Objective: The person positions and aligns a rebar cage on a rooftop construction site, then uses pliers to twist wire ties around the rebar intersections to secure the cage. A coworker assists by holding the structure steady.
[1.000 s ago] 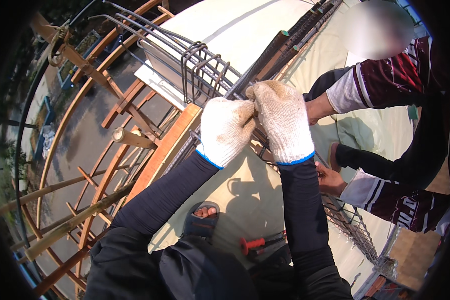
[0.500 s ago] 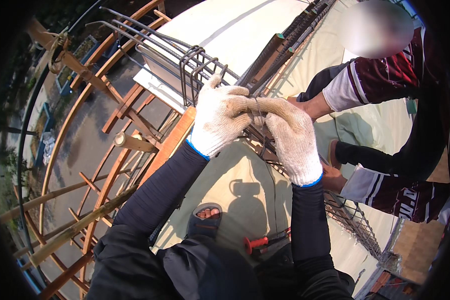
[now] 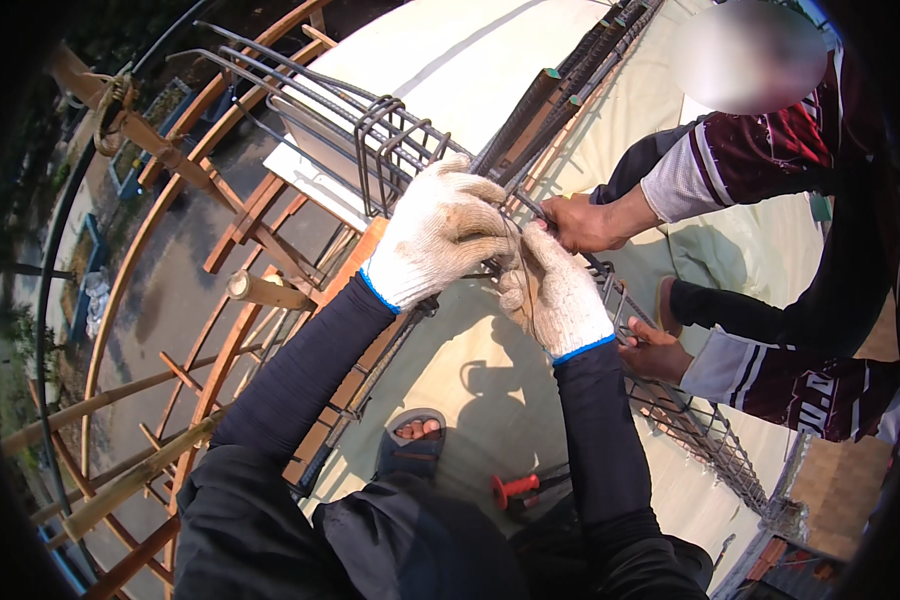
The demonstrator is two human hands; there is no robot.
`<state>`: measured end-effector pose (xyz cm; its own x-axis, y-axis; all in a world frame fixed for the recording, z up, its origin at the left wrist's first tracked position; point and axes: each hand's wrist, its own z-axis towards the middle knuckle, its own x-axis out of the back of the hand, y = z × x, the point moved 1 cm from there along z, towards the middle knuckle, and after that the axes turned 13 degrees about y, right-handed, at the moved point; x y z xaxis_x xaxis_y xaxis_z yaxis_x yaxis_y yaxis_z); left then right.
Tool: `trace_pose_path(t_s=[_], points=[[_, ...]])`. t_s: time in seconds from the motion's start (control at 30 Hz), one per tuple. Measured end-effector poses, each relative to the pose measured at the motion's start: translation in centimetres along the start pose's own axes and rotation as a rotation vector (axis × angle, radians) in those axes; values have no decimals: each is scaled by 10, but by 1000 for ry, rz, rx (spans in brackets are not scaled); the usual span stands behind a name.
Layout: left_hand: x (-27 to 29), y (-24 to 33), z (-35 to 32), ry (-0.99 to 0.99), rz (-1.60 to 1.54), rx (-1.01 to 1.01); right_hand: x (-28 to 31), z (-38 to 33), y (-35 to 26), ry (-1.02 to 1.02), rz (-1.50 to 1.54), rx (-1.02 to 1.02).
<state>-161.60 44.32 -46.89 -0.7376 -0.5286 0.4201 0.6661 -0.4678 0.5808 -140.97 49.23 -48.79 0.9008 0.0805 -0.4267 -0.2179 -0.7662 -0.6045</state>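
My left hand, in a white knit glove with a blue cuff, bends its fingers toward the crossing of the steel bars. My right hand, gloved alike, is closed beside it, fingertips close to the left ones. A thin dark tie wire runs from between the fingers down across the right glove. Behind both hands passes a rebar cage with square stirrups, partly hidden by the gloves. A co-worker's bare hand grips a bar just right of my fingers; their other hand rests at the lower lattice of bars.
Wooden scaffolding and a drop to the ground lie at the left. A tool with a red handle lies near my sandalled foot. More bundled rebar stretches to the upper right over pale sheeting. The co-worker crouches at the right.
My right hand has turned and moved lower left, its fingers now folded in. My left hand has shifted slightly down-left. The co-worker's upper hand now shows clear of my glove.
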Motion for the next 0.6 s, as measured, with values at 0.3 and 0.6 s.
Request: trace_pose_path(t_s=[0.3, 0.6], points=[[10, 1, 5, -41, 63, -206, -18, 18, -12, 94, -106, -254], [8, 4, -10, -52, -203, 259, -10, 39, 2, 91, -55, -153]])
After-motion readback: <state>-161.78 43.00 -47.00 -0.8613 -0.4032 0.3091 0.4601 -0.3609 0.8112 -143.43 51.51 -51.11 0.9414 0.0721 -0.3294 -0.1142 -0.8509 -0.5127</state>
